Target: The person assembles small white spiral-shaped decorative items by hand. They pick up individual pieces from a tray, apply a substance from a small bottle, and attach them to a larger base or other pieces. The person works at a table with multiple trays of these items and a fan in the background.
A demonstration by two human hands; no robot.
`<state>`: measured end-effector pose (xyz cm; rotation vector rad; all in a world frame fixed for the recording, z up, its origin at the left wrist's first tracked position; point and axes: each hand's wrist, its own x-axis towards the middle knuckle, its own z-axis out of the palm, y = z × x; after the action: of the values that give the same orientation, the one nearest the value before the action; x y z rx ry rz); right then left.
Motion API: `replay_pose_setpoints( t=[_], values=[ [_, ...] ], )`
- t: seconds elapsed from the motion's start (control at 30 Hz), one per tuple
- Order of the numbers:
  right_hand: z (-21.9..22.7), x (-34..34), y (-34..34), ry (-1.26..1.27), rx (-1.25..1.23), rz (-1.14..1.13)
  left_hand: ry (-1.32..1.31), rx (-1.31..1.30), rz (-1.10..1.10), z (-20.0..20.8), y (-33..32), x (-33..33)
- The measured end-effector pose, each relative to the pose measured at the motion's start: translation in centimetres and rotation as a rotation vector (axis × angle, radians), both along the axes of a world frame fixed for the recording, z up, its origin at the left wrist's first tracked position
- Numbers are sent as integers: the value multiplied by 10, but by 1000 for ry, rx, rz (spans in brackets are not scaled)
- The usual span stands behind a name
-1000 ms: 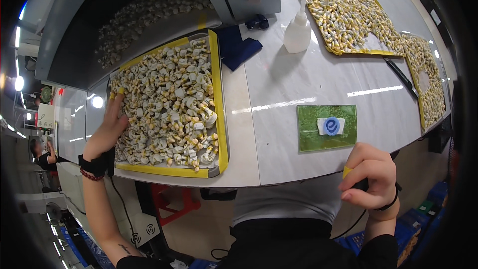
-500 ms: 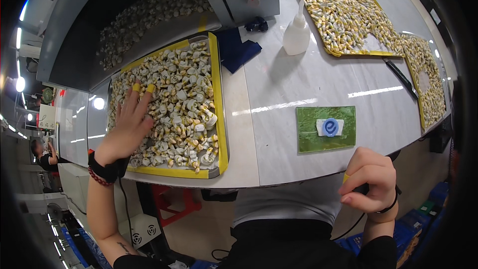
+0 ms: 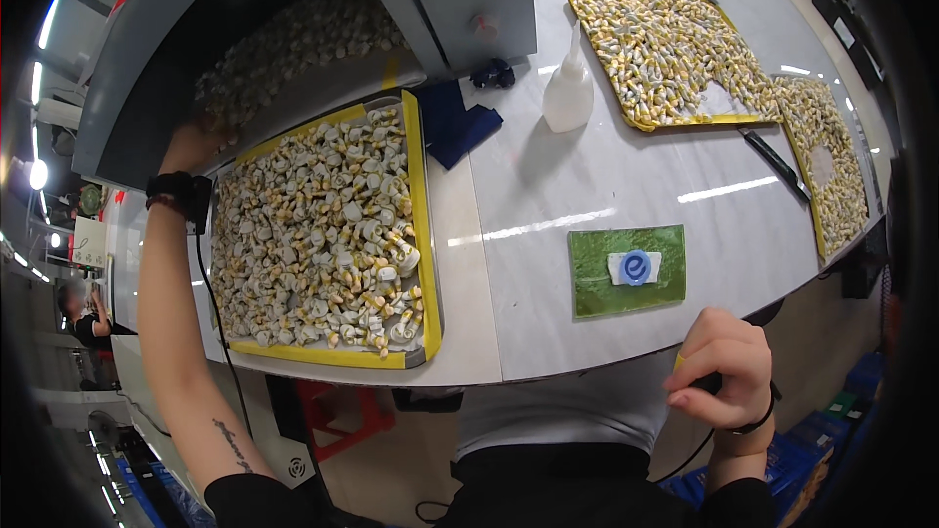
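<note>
My left hand (image 3: pixel 199 145) reaches into the dark opening of a grey box-like machine (image 3: pixel 504 15), by the heap of small pale pieces (image 3: pixel 293 49) inside. Shadow hides its fingers. Just below the opening is a tray edged with yellow tape (image 3: pixel 426 264), full of small white-and-yellow pieces (image 3: pixel 323 225). My right hand (image 3: pixel 726 364) is held in front of the table's near edge at the right. Its fingers are curled with thumb and fingertips together, and whatever they may hold is hidden. Beyond it lies a green square mat (image 3: pixel 597 279) with a round blue piece (image 3: pixel 636 268) on a white patch.
A white squeeze bottle (image 3: pixel 568 98) stands at mid-table, near a dark blue cloth (image 3: pixel 455 127). Two more trays of small pieces, one yellow-edged (image 3: pixel 704 121) and one at the far right (image 3: pixel 831 166), flank a black pen-like tool (image 3: pixel 778 164). A cable runs from my left wrist.
My left hand has left the pieces in the tray and moved up and left into the machine's opening. My right hand stays curled in nearly the same place. The view has shifted slightly.
</note>
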<state>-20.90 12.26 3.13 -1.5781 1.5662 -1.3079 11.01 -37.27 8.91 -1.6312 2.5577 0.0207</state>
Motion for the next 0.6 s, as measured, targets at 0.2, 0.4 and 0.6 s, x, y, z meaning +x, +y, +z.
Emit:
replay_pose_setpoints(
  t=[0.2,0.4,0.6],
  values=[
    [1,-6,14,-17,59,-98,-385,-312,-126,-42,-41,-6],
    [22,-18,13,126,-12,-160,13,-18,-171,-33,-119,79],
    [58,-55,3,620,-10,-422,535,193,-260,17,80,-3]
  ],
)
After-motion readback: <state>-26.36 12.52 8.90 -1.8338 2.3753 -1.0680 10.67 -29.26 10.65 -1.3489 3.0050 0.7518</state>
